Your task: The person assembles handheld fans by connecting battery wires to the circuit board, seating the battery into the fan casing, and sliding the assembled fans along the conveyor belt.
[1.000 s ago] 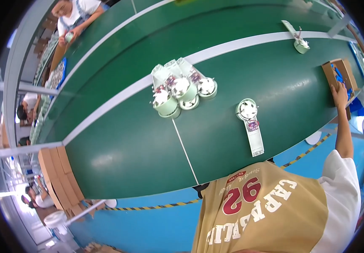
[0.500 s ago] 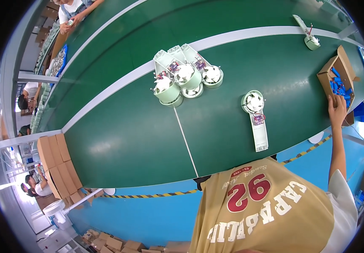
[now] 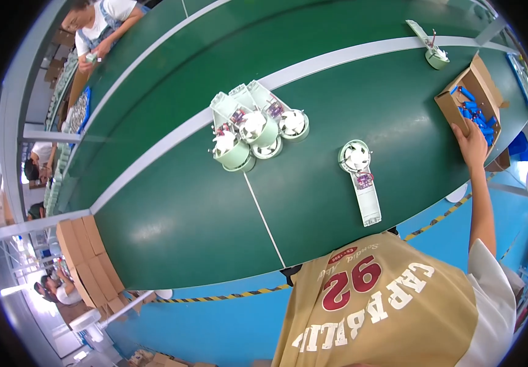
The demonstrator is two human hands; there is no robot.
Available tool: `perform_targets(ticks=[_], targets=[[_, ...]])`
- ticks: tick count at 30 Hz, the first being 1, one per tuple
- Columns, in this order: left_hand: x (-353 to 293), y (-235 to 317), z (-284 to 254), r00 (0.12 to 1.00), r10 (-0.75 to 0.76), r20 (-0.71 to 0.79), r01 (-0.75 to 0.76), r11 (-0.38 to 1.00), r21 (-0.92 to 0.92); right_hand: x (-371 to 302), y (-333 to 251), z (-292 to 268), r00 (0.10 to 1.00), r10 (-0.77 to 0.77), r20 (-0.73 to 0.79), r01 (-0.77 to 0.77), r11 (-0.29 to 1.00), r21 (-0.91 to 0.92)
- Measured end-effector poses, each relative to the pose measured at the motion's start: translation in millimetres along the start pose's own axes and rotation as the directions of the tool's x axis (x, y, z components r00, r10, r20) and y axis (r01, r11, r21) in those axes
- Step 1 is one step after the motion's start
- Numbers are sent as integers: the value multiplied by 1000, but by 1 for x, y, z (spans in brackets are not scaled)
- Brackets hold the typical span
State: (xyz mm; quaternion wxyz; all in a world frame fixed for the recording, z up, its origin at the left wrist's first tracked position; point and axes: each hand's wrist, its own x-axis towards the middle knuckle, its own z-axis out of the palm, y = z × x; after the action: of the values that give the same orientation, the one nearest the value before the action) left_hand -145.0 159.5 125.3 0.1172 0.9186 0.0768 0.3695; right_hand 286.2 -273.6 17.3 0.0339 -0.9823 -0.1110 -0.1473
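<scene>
My right hand (image 3: 473, 145) grips the near wall of an open cardboard box (image 3: 450, 107) at the right of the green table. One digit lies along the outside of the wall, and the others reach over its rim. Inside the box lie several blue cylinders (image 3: 473, 112) that look like battery cells with short wires. Closest to me on the table is an opened handheld fan (image 3: 355, 157), its white blades and small purple circuit board showing, handle toward me. My left hand is out of view.
Several opened pale green fans (image 3: 254, 127) are clustered left of centre. Another fan (image 3: 437, 58) lies at the far right, near the white divider (image 3: 337, 57). Flattened cartons (image 3: 89, 260) stand at the table's left end. Across the table, a person (image 3: 108, 27) handles a small part.
The box has shifted slightly left and away across the table, with my right hand still at its near wall. The whole view has turned a little. The fans stay in place.
</scene>
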Motion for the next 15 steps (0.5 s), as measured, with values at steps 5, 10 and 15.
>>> perform_targets(ticks=[5,10,15], targets=[[32,17,4,998,53,23,-57,971,233,19,5,-27,983,12,183,-52,975,215],[96,21,110,972,230,46,-231,910,344,10,17,-22,990,-76,117,48,973,227],[116,7,198,888,105,447,-281,894,349,15,70,-25,855,-267,445,-190,637,747]])
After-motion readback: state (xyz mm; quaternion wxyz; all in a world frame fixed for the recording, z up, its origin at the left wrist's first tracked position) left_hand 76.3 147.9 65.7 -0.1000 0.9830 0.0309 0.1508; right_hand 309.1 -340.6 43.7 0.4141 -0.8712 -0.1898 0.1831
